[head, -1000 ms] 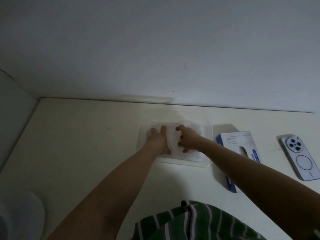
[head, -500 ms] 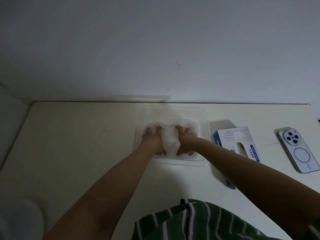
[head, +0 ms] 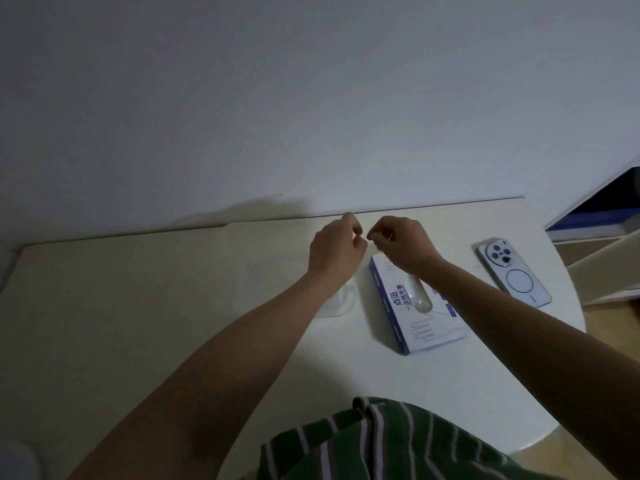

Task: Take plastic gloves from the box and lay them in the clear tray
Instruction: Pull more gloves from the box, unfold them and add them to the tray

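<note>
Over the far middle of the pale counter point(head: 138, 306), the left hand point(head: 334, 251) and right hand point(head: 403, 245) hang close together with fingers curled and tips almost meeting; I cannot tell whether they pinch anything. The white and blue cardboard glove box point(head: 426, 327) lies flat under the right wrist, with a pale plastic glove point(head: 420, 301) showing in its slot. Just left of it, the clear plastic tray point(head: 341, 306) is mostly hidden by the left forearm.

left tabletop point(head: 138, 306) — passable | right — box point(head: 420, 308), phone point(head: 512, 271) obstruct | wall point(head: 311, 98) behind
</note>
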Available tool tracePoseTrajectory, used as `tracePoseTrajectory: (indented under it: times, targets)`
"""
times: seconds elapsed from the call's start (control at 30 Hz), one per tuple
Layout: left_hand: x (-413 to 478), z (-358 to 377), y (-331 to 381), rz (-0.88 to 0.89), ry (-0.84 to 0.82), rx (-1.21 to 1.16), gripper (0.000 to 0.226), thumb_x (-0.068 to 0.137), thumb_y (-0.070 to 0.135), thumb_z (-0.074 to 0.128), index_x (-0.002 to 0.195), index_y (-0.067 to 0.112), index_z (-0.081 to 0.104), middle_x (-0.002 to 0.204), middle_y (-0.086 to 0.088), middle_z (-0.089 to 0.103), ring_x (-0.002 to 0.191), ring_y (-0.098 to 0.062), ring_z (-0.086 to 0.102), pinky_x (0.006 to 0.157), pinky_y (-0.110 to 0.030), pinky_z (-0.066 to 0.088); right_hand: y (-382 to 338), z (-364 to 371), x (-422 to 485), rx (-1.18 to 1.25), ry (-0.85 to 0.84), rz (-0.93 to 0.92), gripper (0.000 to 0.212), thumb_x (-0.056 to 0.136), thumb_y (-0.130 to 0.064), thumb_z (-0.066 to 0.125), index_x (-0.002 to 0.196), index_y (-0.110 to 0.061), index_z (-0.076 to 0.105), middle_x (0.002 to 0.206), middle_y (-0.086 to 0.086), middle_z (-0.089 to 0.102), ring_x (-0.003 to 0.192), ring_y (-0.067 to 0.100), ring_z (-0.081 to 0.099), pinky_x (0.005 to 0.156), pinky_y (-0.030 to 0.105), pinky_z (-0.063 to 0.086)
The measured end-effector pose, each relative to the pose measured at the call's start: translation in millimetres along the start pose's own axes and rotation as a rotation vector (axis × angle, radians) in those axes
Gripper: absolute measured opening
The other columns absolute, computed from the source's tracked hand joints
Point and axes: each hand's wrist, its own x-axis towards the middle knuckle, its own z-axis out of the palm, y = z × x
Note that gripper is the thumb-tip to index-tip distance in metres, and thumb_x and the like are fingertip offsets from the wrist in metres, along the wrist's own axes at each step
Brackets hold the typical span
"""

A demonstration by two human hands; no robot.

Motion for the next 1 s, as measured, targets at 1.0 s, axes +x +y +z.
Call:
tracePoseTrajectory:
  times: [1.0]
  targets:
    - [-26.2,110.5,37.9,-0.115,-0.592,0.136,0.081,0.070,0.024,0.084,0.132,0.009,0.034,0.131,-0.010,0.050,0.116,-0.030,0.055,0.094,-0.038,0.047,108.4,-9.6,-49.7,0.631,-0.053,0.287,0.009,0.093,-0.013,0.055,0.088,-0.012,0.062,0.087,0.007,0.064,0.084,0.027,0.062,0.078,0.038,0.053]
